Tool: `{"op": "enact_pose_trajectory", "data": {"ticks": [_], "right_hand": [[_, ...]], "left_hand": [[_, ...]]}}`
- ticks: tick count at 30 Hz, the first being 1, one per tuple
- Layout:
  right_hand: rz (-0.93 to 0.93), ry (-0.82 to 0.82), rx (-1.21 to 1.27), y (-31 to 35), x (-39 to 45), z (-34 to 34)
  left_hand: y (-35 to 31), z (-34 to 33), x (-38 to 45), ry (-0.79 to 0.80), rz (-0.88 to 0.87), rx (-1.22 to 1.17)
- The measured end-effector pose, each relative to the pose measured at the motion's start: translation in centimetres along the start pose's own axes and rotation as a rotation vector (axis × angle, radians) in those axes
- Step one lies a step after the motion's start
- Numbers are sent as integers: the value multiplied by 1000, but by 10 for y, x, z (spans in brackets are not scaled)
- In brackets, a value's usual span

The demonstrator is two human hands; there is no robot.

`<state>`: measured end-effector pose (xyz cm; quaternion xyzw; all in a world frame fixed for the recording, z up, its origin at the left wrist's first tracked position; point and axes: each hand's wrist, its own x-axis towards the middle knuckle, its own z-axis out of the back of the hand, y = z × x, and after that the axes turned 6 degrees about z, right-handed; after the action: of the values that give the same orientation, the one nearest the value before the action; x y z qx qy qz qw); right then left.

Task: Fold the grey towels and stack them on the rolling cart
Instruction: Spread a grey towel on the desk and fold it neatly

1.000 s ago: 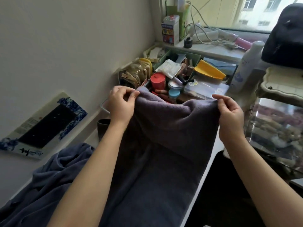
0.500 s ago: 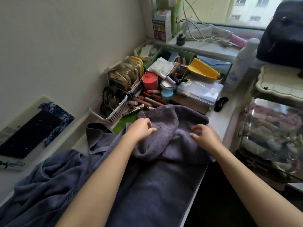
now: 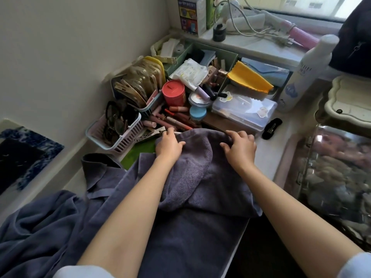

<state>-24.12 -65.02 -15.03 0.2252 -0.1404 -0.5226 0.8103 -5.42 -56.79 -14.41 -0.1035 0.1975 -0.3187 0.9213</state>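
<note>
A grey towel point(image 3: 202, 189) lies doubled over on the white tabletop point(image 3: 267, 155), and its lower layer runs toward me over the table's near edge. My left hand point(image 3: 169, 146) grips the folded layer's far left corner. My right hand point(image 3: 240, 147) holds the far right corner, fingers curled over the edge. Both hands rest low on the table, just short of the clutter. A second bluish-grey towel point(image 3: 40, 227) lies crumpled at the lower left.
Directly beyond the towel's far edge are a slatted basket of glasses point(image 3: 112, 137), loose cosmetic tubes, a red tin point(image 3: 173, 93) and a clear plastic box point(image 3: 245, 113). A black hair clip point(image 3: 271, 126), a white bottle point(image 3: 307, 73) and a glass case point(image 3: 331, 167) stand to the right.
Both hands have come down from chest height, where they held the towel's top edge stretched out. They have carried that edge forward and laid it on the table.
</note>
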Motion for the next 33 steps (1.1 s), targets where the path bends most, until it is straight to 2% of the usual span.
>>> {"op": "enact_pose_trajectory", "data": {"ticks": [3,5,7,11,14,16,18,21,22,24,26,27,29,33], "right_hand": [[48,7,-70,-1,5,0],[117,36,6,-1,6,5],[165,168,211,-1,4,13],[41,479,672,5,1,47],[-17,583,915,8,10,76],[-42,564,1023,8,22,98],[-63,479,1077,9,34,120],[-11,288,913,12,57,148],[25,197,782,15,65,157],[87,-10,520,21,79,176],[164,-182,362,29,84,197],[210,-240,327,33,83,205],[286,-296,274,40,76,219],[348,-151,162,40,50,214]], "left_hand": [[3,-2,-2,-70,19,-73],[8,0,-5,-67,16,-100],[14,6,-8,-48,-2,-61],[13,45,-8,-63,-100,-127],[-1,86,-5,70,-108,-203],[-13,109,-3,214,-119,-206],[-24,128,1,301,-182,-90],[-46,152,10,414,-197,-37],[-57,159,14,369,-228,-21],[-84,172,21,33,-341,41],[-112,183,21,-283,-409,-72],[-121,186,21,-365,-413,-168],[-133,190,18,-435,-416,-298],[-115,179,9,-384,-400,-345]]}}
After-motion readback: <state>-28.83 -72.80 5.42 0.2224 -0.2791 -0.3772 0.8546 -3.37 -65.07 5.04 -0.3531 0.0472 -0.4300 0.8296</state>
